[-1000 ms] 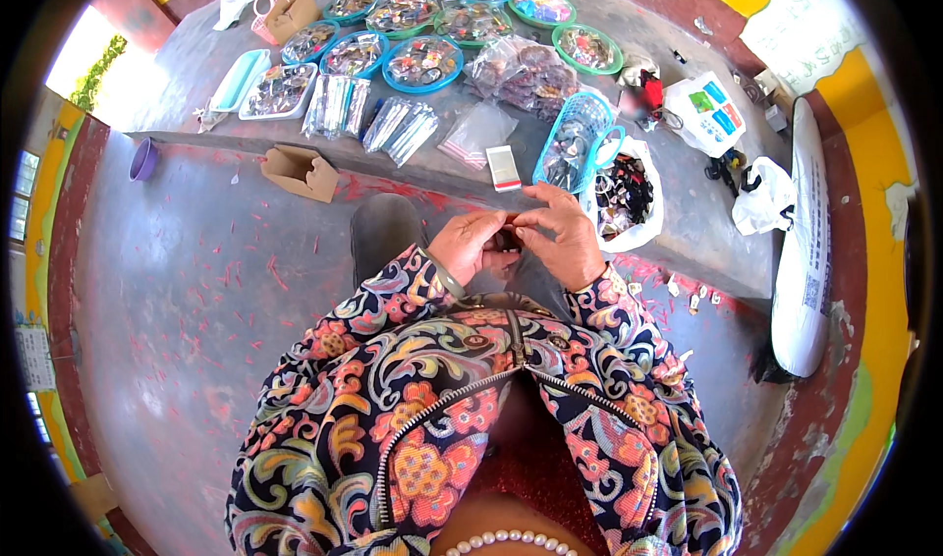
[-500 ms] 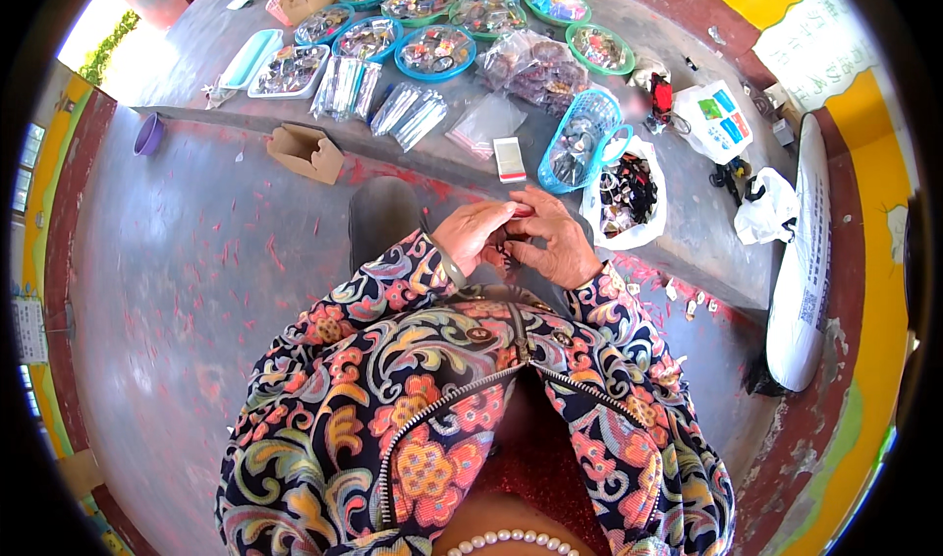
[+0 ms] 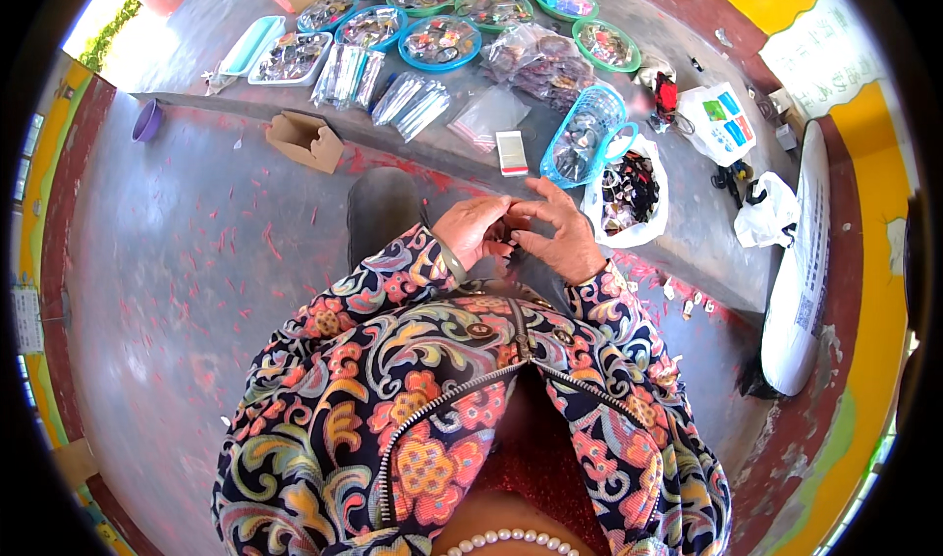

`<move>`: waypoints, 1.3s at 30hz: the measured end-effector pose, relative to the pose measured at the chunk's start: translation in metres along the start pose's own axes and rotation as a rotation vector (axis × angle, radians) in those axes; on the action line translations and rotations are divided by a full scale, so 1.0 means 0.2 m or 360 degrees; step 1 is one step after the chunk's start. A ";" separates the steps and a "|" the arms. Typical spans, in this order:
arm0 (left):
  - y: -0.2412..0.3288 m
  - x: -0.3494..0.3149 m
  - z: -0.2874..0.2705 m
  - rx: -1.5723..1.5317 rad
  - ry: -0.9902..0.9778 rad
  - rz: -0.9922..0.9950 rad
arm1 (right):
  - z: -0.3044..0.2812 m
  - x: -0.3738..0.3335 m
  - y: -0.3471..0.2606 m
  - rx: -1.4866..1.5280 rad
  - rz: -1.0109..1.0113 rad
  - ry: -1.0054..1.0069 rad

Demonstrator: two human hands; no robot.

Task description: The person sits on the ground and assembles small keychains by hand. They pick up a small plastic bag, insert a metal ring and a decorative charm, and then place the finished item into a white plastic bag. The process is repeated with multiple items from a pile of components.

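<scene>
My left hand [image 3: 471, 229] is in front of my body with its fingers curled round a small dark, reddish thing. Most of that thing is hidden by the fingers, and its kind does not show. Close against it, my right hand [image 3: 568, 242] bends its thumb and forefinger in to the same small thing, while its other fingers reach out towards the step. Just beyond the hands, a small white card box with a red end [image 3: 511, 153] lies on the grey step. A white plastic bag [image 3: 652, 230] full of small dark pieces stands to the right of my right hand.
On the step are blue and green baskets [image 3: 440, 65] of small packets, bundles of clear-wrapped strips [image 3: 411, 106], and a tall blue basket [image 3: 582, 136]. An open cardboard box [image 3: 305, 141] and a purple bowl [image 3: 147, 121] stand left. A long white sack [image 3: 798, 271] leans right.
The right hand's fingers have lifted and spread away from the left hand. A red bit that showed between the fingertips is now out of sight. The view has shifted slightly.
</scene>
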State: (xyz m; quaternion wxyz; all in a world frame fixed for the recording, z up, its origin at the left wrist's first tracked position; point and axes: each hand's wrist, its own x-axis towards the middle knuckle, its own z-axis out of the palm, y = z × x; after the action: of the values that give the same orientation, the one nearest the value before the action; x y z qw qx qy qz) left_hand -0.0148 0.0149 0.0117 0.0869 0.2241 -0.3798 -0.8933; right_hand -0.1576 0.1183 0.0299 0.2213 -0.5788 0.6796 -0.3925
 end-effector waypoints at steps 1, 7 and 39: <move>-0.01 0.00 0.00 -0.0021 -0.0013 0.0020 | 0.00 0.00 0.00 0.0041 0.0021 -0.0033; -0.02 0.00 0.00 -0.0005 -0.0043 0.0018 | 0.02 0.01 0.02 0.0048 -0.0041 -0.0220; -0.06 0.02 -0.09 -0.0212 0.0118 0.0199 | 0.08 0.01 0.09 0.0671 0.0332 0.0239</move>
State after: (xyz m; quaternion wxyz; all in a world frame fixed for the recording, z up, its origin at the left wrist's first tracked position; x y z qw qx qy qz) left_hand -0.0099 0.0107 -0.0095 0.1711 0.2267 -0.3294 -0.9005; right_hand -0.1565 0.1122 0.0062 0.3253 -0.4157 0.6532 -0.5428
